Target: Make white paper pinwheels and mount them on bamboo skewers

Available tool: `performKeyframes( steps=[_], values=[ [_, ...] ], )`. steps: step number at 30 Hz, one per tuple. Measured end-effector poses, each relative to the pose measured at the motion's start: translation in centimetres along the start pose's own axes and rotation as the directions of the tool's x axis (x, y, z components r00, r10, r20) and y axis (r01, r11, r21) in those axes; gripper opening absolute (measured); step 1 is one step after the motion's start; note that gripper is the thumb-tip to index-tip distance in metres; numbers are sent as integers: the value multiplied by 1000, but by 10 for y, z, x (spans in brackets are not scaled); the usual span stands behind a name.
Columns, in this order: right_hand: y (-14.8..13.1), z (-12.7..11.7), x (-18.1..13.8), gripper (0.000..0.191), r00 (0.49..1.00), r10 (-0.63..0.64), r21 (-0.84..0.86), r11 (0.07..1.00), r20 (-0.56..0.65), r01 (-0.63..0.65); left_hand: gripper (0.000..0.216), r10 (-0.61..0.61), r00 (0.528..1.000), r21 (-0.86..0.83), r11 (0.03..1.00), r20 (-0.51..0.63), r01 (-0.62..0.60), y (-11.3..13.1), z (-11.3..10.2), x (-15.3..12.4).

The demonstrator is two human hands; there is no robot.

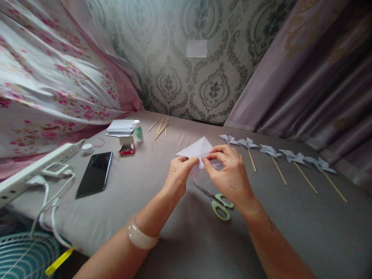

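A white sheet of paper (199, 147) with creases is held up between both hands above the grey cloth. My left hand (180, 167) pinches its near left part, thumb on top. On the right side, my right hand (228, 170) grips the paper between thumb and fingers; the fingertips of both hands almost meet. Part of the paper is hidden behind the fingers. Just below the hands lie scissors (217, 203) with pale green handles, their blades pointing away to the left.
Several paper pinwheels (293, 157) on sticks lie along the right. At the back left are loose wooden sticks (161, 128), a glue bottle (138, 131), stacked paper (120, 127) and a small red box (127, 147). A phone (95, 174) and power strip (37, 172) lie at the left.
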State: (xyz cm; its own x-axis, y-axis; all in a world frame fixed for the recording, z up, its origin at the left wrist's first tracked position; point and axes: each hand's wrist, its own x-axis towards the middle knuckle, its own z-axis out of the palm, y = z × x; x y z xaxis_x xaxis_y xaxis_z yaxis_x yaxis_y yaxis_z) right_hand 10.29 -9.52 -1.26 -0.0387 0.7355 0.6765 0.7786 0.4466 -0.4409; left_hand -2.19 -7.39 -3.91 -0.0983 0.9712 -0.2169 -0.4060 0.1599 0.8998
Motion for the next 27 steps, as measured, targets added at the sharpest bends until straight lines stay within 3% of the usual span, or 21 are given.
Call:
performKeyframes(
  steps=[3, 5, 8, 10, 12, 20, 24, 27],
  values=[
    [9, -9, 8, 23, 963, 269, 252, 931, 9, -263, 15, -21, 1000, 23, 1000, 23, 20, 2, -2, 4],
    [15, -12, 13, 35, 887, 432, 433, 776, 166, -459, 15, -47, 997, 50, 998, 62, 44, 3, -3, 5],
    [20, -10, 14, 44, 764, 483, 561, 520, 428, -644, 14, -68, 990, 85, 995, 126, 57, 5, -3, 4],
    [19, -5, 13, 47, 710, 480, 561, 437, 515, -703, 11, -72, 984, 108, 993, 164, 55, 7, -3, 2],
    [17, -2, 11, 47, 693, 471, 542, 432, 546, -721, 9, -78, 978, 143, 988, 192, 51, 8, -2, 0],
    [17, 4, 9, 30, 731, 467, 488, 547, 497, -681, 17, -82, 960, 286, 958, 267, 3, 2, -6, 3],
    [18, 6, 8, 28, 719, 486, 487, 530, 497, -694, 14, -82, 962, 290, 957, 260, 3, 3, -7, 4],
    [18, 9, 7, 31, 710, 506, 522, 482, 490, -704, 16, -122, 959, 176, 981, 255, 78, 6, -5, 1]
  ],
)
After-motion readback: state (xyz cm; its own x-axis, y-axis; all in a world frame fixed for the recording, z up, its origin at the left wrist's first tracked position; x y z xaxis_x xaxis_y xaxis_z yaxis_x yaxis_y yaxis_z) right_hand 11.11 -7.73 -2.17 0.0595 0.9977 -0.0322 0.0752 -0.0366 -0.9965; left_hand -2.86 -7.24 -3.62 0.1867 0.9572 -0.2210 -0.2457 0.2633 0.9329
